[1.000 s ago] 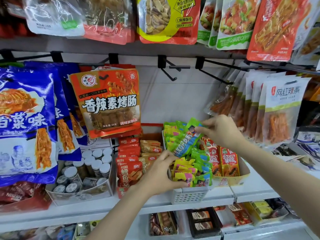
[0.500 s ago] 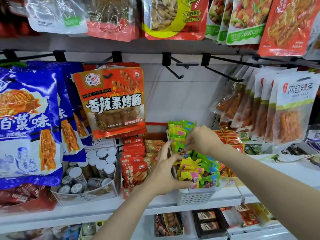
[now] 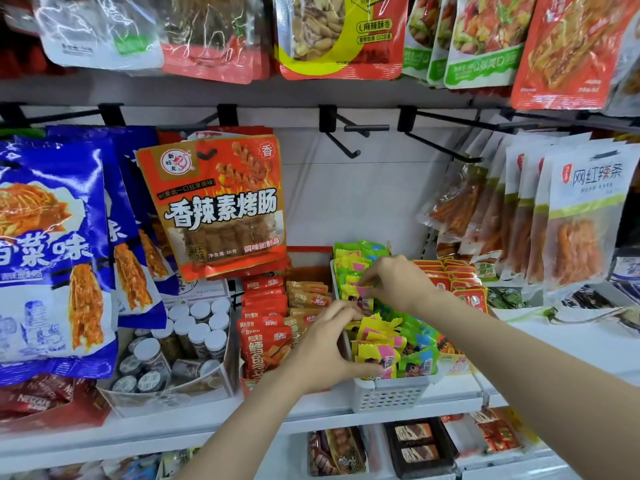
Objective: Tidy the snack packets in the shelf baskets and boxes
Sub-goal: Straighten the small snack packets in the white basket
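A white perforated basket (image 3: 391, 396) on the middle shelf holds several small yellow, pink and green snack packets (image 3: 405, 344). My right hand (image 3: 398, 282) reaches into the back half of the basket and pinches a yellow and pink packet (image 3: 360, 289) between thumb and fingers. My left hand (image 3: 329, 348) lies at the basket's left front edge, its thumb pressed on a front packet and its fingers curled round the packets there. Left of the basket stands a red box (image 3: 263, 327) of red and tan packets.
A clear tub of small capped jars (image 3: 180, 341) sits further left. An open box of red packets (image 3: 460, 282) stands right of the basket. Large bags hang from black pegs (image 3: 349, 133) above, blue (image 3: 52, 251), orange (image 3: 221, 206) and white (image 3: 581, 216). A lower shelf (image 3: 415, 448) holds more boxes.
My right hand has set the bunch of green packets it was holding above the basket down into it and now pinches a packet at the back. My left hand stays at the front.
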